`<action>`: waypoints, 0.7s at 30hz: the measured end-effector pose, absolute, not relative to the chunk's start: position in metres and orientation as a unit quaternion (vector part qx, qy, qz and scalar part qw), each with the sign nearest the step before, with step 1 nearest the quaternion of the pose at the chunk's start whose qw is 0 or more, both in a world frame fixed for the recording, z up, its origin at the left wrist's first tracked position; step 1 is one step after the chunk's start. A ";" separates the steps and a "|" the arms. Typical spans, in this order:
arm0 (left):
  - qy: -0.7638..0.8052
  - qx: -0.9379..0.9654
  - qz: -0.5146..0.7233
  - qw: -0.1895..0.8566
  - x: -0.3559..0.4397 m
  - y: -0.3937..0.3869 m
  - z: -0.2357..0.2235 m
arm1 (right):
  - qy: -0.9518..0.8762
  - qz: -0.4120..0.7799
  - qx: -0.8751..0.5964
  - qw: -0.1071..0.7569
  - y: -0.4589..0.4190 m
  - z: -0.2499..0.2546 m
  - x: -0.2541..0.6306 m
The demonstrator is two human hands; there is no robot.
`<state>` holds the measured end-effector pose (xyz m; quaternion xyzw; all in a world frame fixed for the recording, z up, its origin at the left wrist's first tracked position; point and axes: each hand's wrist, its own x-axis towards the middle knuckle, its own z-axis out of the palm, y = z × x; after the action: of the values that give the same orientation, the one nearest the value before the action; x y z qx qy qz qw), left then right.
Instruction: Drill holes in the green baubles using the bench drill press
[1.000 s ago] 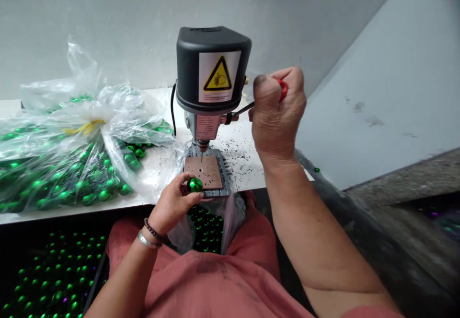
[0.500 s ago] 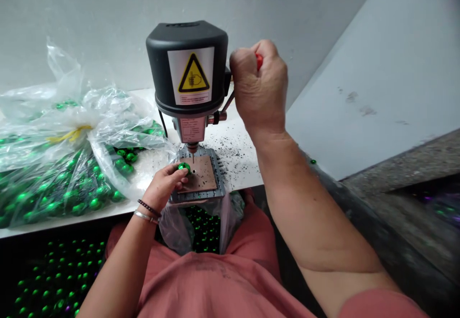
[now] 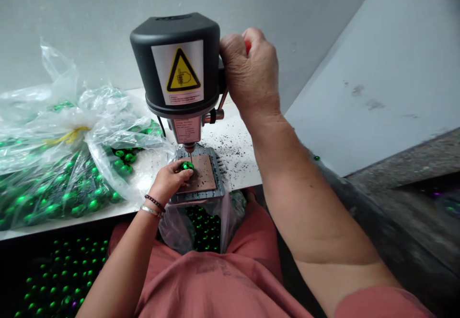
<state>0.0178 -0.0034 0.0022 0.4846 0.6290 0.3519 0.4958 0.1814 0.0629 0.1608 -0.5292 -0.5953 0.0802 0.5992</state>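
Note:
A black drill press (image 3: 176, 68) with a yellow warning label stands on the white table. My right hand (image 3: 251, 71) is closed around the red knob (image 3: 247, 46) of its feed lever (image 3: 223, 98), up beside the motor housing. Between the thumb and fingers of my left hand (image 3: 171, 179) is a shiny green ball (image 3: 187, 166). The ball sits at the brown board (image 3: 204, 171) on the drill's metal base, right under the thin drill bit (image 3: 191, 157). Whether the bit touches the ball I cannot tell.
A clear plastic bag (image 3: 102, 147) of green balls, tied with yellow, covers the table's left side. Dark shavings (image 3: 233, 157) lie right of the drill base. More green balls (image 3: 203, 229) fill a plastic-lined container between my knees, and others (image 3: 64, 275) lie lower left.
My left hand has shifted the green ball slightly right, under the drill bit. My right hand keeps hold of the lever knob. The view has moved a little.

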 end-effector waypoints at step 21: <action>0.657 0.699 0.201 0.196 0.025 0.001 0.001 | -0.604 0.100 -0.503 0.610 0.062 0.158 0.182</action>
<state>0.0252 0.0010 0.0008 0.6992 0.6573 0.2014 0.1962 0.1821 0.0625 0.1579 -0.5029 -0.6043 0.1000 0.6098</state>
